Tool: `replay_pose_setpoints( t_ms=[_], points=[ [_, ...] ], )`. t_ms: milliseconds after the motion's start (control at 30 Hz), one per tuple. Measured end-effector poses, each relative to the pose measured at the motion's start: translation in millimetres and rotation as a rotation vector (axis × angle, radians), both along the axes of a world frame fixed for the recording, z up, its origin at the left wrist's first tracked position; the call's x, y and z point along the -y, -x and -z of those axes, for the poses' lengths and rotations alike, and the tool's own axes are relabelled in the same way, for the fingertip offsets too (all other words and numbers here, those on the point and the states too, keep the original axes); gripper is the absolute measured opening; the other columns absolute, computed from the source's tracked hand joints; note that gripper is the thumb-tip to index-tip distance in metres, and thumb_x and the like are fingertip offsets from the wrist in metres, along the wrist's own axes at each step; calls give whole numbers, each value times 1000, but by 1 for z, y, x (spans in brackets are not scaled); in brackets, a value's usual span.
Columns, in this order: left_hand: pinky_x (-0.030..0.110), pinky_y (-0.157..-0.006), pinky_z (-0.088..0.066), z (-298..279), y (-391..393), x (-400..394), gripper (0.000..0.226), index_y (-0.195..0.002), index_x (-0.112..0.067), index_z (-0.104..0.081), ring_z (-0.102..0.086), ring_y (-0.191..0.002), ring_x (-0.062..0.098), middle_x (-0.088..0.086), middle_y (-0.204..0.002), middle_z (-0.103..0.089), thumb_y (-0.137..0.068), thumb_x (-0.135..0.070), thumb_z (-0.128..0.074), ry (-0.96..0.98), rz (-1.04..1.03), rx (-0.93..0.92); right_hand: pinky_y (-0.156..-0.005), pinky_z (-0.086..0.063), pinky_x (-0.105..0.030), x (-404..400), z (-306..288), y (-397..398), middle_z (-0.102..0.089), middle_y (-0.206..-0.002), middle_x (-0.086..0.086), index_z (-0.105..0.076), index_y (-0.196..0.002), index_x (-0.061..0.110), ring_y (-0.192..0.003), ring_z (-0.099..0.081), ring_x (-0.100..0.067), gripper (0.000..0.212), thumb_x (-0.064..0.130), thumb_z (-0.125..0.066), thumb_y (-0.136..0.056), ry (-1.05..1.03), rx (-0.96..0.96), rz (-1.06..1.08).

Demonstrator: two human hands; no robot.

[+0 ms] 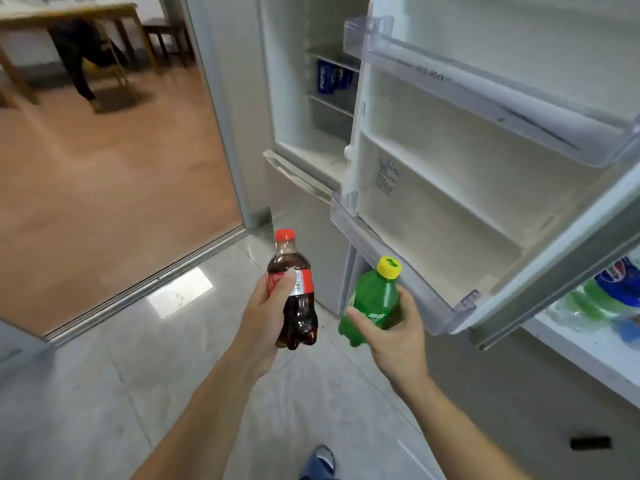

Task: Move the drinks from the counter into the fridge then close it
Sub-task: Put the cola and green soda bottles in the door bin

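Both hands full, standing in front of the open fridge point(298, 81). Left hand point(263, 317) wraps a dark cola bottle point(294, 289) with a red cap, thumb across the label. Right hand point(391, 327) grips a green soda bottle point(372, 303) with a yellow cap, fingers round the lower body. Both bottles upright, near each other but apart, held low over the tiled floor point(104, 393), not yet inside anything.

Progress, by my read: partway. Blue cans point(330, 77) already sit on a far inner shelf, and more drinks wait on the worktop point(588, 355) at the right: green bottles point(595, 303) and a blue-labelled one point(620, 278), blurred, count unclear. So left to do: place these two, fetch the rest, shut the door.

The fridge door point(467, 188) hangs wide open to the right, swung towards the person. Its lower door bin point(408, 282) is bare and just beside the green bottle, likely the nearest drop spot; the upper bin point(485, 81) looks bare too.

In the way: the open door partly overhangs the worktop drinks, so reaching them means going round or under its edge. Left side: a sliding-door track point(145, 282), wood floor beyond, and a far table point(69, 19) with someone's legs point(83, 60) under it, well apart. A blue slipper point(320, 460) shows near the bottom edge.
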State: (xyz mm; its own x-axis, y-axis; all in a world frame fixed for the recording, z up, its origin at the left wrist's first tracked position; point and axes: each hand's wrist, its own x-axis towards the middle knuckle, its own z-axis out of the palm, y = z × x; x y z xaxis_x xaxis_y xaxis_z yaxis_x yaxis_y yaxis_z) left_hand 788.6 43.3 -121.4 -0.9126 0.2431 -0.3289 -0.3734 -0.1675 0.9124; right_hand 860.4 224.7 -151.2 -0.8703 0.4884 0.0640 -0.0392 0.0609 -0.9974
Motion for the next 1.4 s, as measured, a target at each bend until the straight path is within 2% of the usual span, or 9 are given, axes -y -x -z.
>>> replay_pose_setpoints(
  t_ms=[67,333,500,633,767,933,1100,1233,1400],
  points=[
    [27,-48,-48,-10,30,-3,31,-115,-33,-64,-70,-70,17,1,-89,-73,-86,-47,-66,46,34,-61,-80,-59,-36,-1,-6,25,-73,-99,4,-63,-113,26,-90,-71,-17,51,23,-89,-70,-33,-25,39],
    [28,-42,-47,-44,155,-45,56,-117,-45,-58,-71,-75,20,-2,-98,-74,-65,-47,-80,160,171,-291,-79,-53,-19,-28,-37,114,-69,-101,8,-62,-114,23,-91,-66,-11,52,22,-90,-69,-152,-127,257],
    [25,-79,-54,-50,218,-93,56,-114,-53,-57,-68,-104,7,-17,-109,-71,-66,-40,-82,233,286,-488,-80,-50,-14,-47,-41,154,-66,-102,17,-56,-113,30,-93,-64,-3,57,27,-89,-66,-252,-63,383],
    [30,-94,-49,-42,261,-131,60,-113,-52,-51,-64,-107,8,-22,-108,-66,-61,-46,-81,376,449,-673,-69,-43,-4,-58,-36,185,-63,-94,28,-41,-106,51,-88,-60,11,62,43,-82,-60,-345,108,423],
    [20,-77,-40,-26,287,-151,66,-121,-38,-50,-64,-103,17,-10,-109,-67,-64,-37,-84,622,671,-868,-60,-41,-22,-67,-31,213,-58,-77,16,-36,-101,38,-72,-62,-9,58,42,-79,-62,-410,386,442],
    [24,-70,-37,-3,312,-157,60,-116,-20,-54,-64,-101,32,7,-110,-68,-66,-34,-85,821,817,-971,-72,-50,-28,-79,-23,241,-66,-96,4,-50,-116,21,-93,-67,-25,63,42,-81,-66,-480,743,326],
    [40,-86,-52,4,322,-154,71,-133,-26,-46,-63,-104,35,8,-122,-64,-73,-38,-81,702,772,-1118,-82,-55,-36,-74,-19,244,-67,-103,5,-49,-117,25,-94,-65,-20,70,49,-83,-61,-415,776,301],
    [39,-80,-52,9,327,-149,46,-123,-24,-61,-64,-97,31,5,-108,-68,-80,-28,-77,570,652,-1229,-72,-48,-27,-68,-20,250,-66,-101,7,-55,-113,29,-91,-65,-19,59,52,-81,-65,-545,825,319],
    [35,-79,-50,10,323,-149,44,-126,-23,-62,-64,-96,29,3,-109,-70,-84,-27,-74,613,631,-1240,-77,-51,-30,-65,-17,250,-69,-110,0,-57,-124,27,-98,-67,-24,59,43,-83,-73,-534,853,352]
  ],
)
